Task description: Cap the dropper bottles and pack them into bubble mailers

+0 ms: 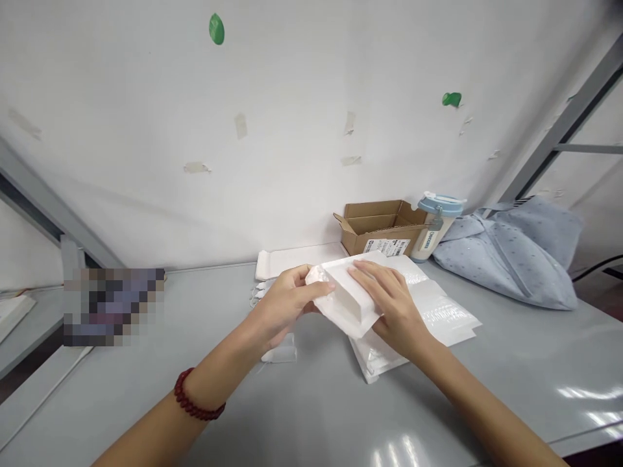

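Both my hands hold a small white box (349,293) partly wrapped in a white plastic bag (341,318) above a grey table (146,389). My left hand (287,301), with a red bead bracelet on its wrist, pinches the bag's left end. My right hand (389,301) lies over the box's right side, fingers curled on it. Under the box a stack of clear plastic bags (438,311) lies on the table.
An open cardboard box (382,227) and a blue-lidded cup (438,224) stand at the back by the white wall. Light blue cloth (516,253) lies at the right. Flat white sheets (296,259) lie behind my hands. A blurred patch (114,305) is at the left.
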`<state>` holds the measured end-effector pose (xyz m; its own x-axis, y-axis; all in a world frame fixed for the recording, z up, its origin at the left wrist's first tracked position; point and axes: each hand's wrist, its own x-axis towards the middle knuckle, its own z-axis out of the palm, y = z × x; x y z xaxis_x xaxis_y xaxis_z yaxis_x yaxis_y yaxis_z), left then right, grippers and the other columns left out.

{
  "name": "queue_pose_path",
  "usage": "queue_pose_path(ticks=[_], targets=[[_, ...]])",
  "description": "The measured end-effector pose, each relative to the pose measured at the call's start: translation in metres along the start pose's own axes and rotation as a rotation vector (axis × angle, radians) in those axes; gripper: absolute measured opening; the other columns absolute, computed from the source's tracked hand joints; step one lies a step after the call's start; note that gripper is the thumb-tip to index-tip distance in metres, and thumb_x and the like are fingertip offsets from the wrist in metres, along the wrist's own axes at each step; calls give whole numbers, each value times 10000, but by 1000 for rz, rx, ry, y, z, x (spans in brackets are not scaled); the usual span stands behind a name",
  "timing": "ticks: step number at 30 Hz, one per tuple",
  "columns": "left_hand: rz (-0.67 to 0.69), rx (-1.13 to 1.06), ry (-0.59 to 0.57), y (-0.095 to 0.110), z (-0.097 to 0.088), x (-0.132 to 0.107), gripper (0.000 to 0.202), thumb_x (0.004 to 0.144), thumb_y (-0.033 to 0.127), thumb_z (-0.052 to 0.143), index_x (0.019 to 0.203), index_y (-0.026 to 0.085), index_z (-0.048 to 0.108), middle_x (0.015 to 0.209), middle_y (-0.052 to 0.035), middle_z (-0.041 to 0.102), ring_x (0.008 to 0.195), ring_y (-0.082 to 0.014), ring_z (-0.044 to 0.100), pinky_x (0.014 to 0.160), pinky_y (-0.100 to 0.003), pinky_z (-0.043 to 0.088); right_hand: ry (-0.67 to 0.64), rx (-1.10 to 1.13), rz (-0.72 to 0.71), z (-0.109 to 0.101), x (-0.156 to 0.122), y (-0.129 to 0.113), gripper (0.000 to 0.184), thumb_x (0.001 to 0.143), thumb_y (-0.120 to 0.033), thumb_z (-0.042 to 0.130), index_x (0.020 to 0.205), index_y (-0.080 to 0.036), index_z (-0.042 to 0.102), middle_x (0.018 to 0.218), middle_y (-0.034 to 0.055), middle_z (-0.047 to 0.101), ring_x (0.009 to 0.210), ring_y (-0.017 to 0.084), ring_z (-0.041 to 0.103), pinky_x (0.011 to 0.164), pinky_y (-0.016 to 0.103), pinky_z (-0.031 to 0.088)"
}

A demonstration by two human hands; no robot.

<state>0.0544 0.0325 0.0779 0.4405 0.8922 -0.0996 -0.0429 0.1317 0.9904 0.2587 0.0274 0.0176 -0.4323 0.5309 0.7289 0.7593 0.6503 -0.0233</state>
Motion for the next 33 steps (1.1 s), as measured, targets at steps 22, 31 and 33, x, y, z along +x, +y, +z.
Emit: queue_pose_path(ticks=[22,31,33], targets=[[634,1535,44,-40,5,6,357,796,-45,320,938,143,588,921,-112,585,839,-232,550,580,-293,455,-23,-142,-111,5,-2,-1,480,757,86,326,1062,-192,571,1014,69,686,956,185,623,959,486,270],[301,580,294,-28,8,16,166,845,300,538,831,164,633,747,-15,659,607,-146,573,598,-269,476,317,-340,85,-13,6,1,572,825,-220,596,1339,-253,347,1344,166,436,1272,350,375,906,480,382],[227,381,226,-22,9,24,194,816,304,583,923,151,639,832,-27,681,601,-127,574,624,-267,487,321,-376,89,-15,6,6,606,830,-262,592,1366,-268,310,1389,164,375,1294,357,339,915,492,377]])
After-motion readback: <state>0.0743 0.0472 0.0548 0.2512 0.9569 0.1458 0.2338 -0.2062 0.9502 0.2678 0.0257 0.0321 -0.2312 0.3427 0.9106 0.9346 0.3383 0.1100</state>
